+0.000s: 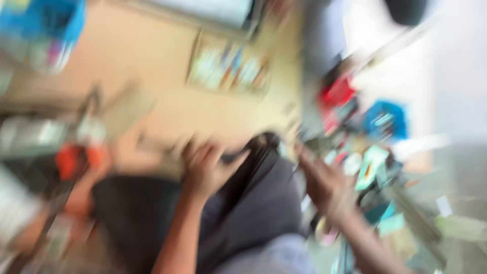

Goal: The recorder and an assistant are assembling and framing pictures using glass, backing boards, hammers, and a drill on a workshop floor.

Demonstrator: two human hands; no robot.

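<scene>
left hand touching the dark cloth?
Touching. The head view, though blurred, shows the left hand lying on the dark cloth, fingers over its upper edge with no gap.

Through heavy blur, two hands show, the left hand (205, 170) at six o'clock and the right hand (324, 182) toward four, with one blue container (48, 23) at ten o'clock and one flat multicoloured tray (231, 68) at twelve.

Single head cam, tilted, looks down close at lap and tan table (152, 56); pic v. blurred.
</scene>
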